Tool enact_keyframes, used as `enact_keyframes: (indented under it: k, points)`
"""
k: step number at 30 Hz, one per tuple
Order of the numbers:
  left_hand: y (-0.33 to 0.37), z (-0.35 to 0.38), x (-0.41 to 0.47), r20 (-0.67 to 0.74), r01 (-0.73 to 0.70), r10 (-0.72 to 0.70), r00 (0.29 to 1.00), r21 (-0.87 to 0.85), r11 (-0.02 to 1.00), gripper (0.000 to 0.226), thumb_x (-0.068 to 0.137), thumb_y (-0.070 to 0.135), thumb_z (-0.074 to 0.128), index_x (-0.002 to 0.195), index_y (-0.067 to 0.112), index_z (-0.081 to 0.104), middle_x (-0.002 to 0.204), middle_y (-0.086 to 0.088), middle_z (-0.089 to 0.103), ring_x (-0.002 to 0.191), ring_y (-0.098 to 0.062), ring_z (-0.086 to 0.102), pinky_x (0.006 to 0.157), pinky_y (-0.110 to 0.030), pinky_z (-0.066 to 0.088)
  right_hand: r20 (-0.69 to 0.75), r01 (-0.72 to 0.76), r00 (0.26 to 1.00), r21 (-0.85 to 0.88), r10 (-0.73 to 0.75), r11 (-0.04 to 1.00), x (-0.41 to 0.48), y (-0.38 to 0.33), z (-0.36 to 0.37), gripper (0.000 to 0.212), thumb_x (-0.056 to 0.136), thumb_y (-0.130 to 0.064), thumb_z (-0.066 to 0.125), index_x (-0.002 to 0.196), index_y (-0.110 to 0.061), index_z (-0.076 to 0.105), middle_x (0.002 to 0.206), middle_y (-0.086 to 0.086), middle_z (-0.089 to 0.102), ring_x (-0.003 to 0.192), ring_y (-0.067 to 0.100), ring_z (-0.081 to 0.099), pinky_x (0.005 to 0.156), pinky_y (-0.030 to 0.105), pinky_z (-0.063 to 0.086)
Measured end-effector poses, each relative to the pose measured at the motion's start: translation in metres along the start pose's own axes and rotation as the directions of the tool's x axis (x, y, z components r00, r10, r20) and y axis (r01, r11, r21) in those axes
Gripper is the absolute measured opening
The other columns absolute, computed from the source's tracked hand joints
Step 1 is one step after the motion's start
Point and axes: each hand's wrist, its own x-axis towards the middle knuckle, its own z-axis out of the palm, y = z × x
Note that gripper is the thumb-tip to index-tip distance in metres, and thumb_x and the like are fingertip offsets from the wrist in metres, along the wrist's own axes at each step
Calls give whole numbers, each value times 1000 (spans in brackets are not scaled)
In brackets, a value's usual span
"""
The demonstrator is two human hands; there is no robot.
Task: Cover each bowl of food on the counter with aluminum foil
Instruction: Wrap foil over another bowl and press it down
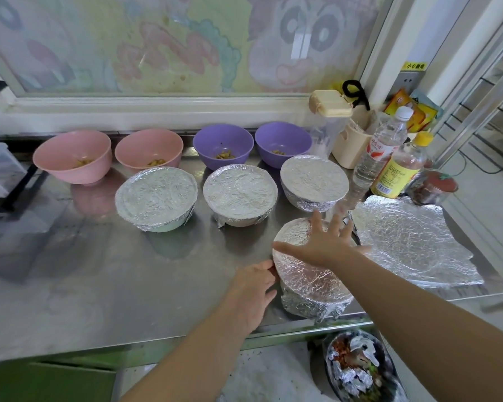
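A foil-covered bowl (308,282) stands near the counter's front edge. My right hand (323,242) lies flat on its foil top with fingers spread. My left hand (254,288) touches the bowl's left side, fingers against the foil rim. Three more foil-covered bowls (156,197) (240,194) (314,181) form a middle row. Behind them stand two pink bowls (71,156) (148,150) and two purple bowls (222,145) (282,142), uncovered, each with a little food. A loose sheet of foil (413,245) lies flat to the right.
Bottles (381,149) (401,169), a red-lidded jar (433,187) and a beige container (328,111) crowd the back right corner. A window sill runs along the back. Below the steel counter (99,271) a bin (357,369) holds crumpled foil scraps.
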Motion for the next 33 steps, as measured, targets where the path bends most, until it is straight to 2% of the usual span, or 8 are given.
enact_keyframes:
  k: [3,5,9,16,22,24,28,33]
  points:
    - [-19,-6,-2,-124,-131,157,980,197,972,35,92,-7,52,105,21,70,82,10,73,77,-6,64,73,-20,49,22,132,991,-105,-130,986,2,2,-2,146,40,-106,46,154,-45,-23,165,5,-29,149,43,-26,106,85,2]
    - [-29,-4,-7,-149,-164,216,965,297,941,25,90,1,59,96,22,71,76,8,74,67,-5,66,64,-17,50,69,170,984,-96,-164,981,5,3,-1,147,39,-103,52,155,-48,-18,166,4,-26,149,44,-24,108,84,5]
    - [-38,4,-9,-114,-200,253,961,347,916,17,84,9,71,99,17,72,89,5,77,81,-8,72,83,-34,60,61,173,984,-102,-168,980,9,5,1,144,44,-101,59,155,-47,-15,168,6,-20,150,46,-20,111,80,9]
    - [-55,2,2,-26,-285,352,936,535,795,39,82,21,79,112,23,53,102,8,67,96,-6,66,88,-26,56,56,181,983,-91,-176,979,14,7,7,162,15,-111,36,154,-48,-18,168,8,-20,150,47,-20,114,76,9]
    - [-66,-3,5,135,-394,412,901,652,647,53,79,33,76,109,35,32,100,4,58,92,-12,61,84,-34,54,49,188,982,-96,-184,977,15,8,7,160,17,-111,34,154,-48,-19,167,8,-20,149,48,-20,113,78,7]
    - [-70,-4,7,156,-411,435,887,697,588,53,83,32,75,106,33,27,97,3,54,87,-13,58,78,-29,53,50,193,981,-87,-189,977,14,8,7,161,14,-111,33,154,-48,-19,167,9,-20,149,48,-21,114,76,9]
    - [-74,-8,10,170,-473,507,845,680,560,45,88,28,73,102,40,32,92,7,58,80,-8,58,71,-21,48,49,188,982,-83,-184,979,12,8,6,153,27,-108,44,153,-49,-19,168,7,-20,150,48,-20,113,77,10]
    - [-71,-16,16,168,-533,563,809,612,584,29,86,27,76,92,39,49,84,6,64,78,-15,65,76,-38,55,53,185,982,-106,-180,977,10,7,6,143,44,-103,54,153,-48,-20,167,7,-21,150,47,-20,113,78,9]
